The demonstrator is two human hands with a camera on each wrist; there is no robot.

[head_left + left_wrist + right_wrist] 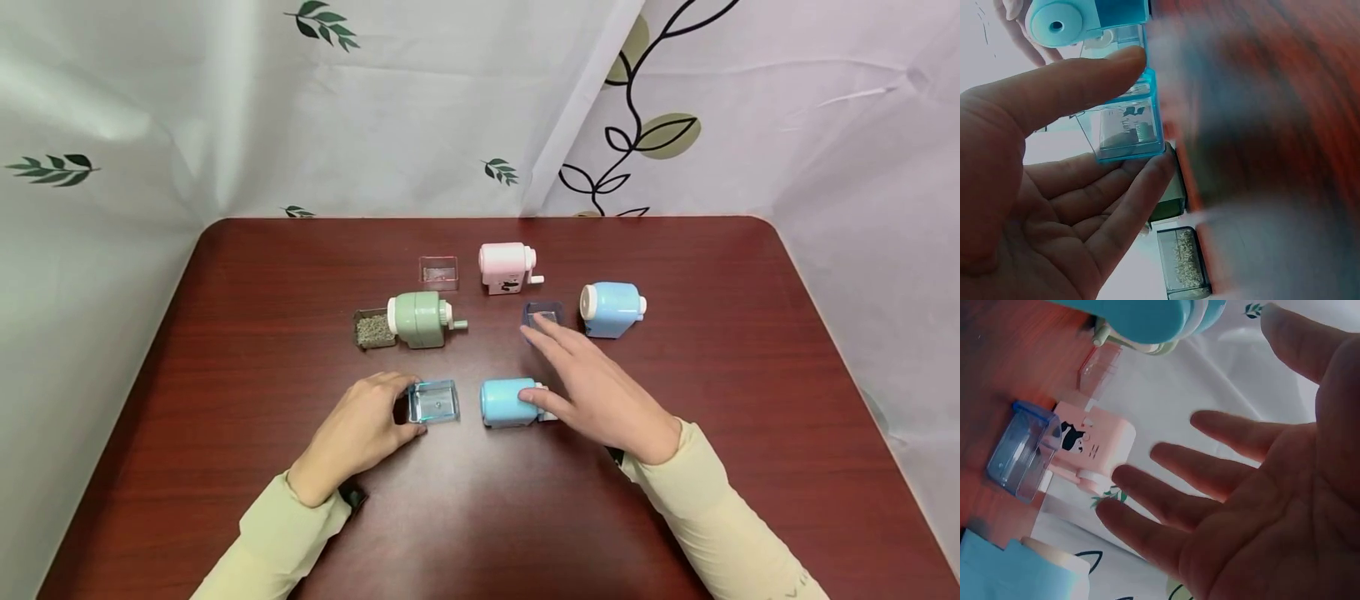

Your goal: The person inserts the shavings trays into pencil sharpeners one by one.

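Observation:
My left hand (363,421) pinches a clear blue shavings drawer (434,402) between thumb and fingers; in the left wrist view the thumb lies across one side of the drawer (1129,128) and a fingertip at the opposite side. Just right of it stands a bright blue pencil sharpener (507,402), its hollow side facing the left hand. My right hand (600,392) hovers over the sharpener's right end. Its fingers are straight and spread in the right wrist view, holding nothing. Whether its thumb touches the sharpener I cannot tell.
Behind are a green sharpener (422,320), a drawer of shavings (373,329), a pink sharpener (504,268), a reddish clear drawer (438,273), a dark blue clear drawer (534,311) partly under the right fingers, and a light blue sharpener (611,308). A patterned curtain (420,108) borders the table (225,350).

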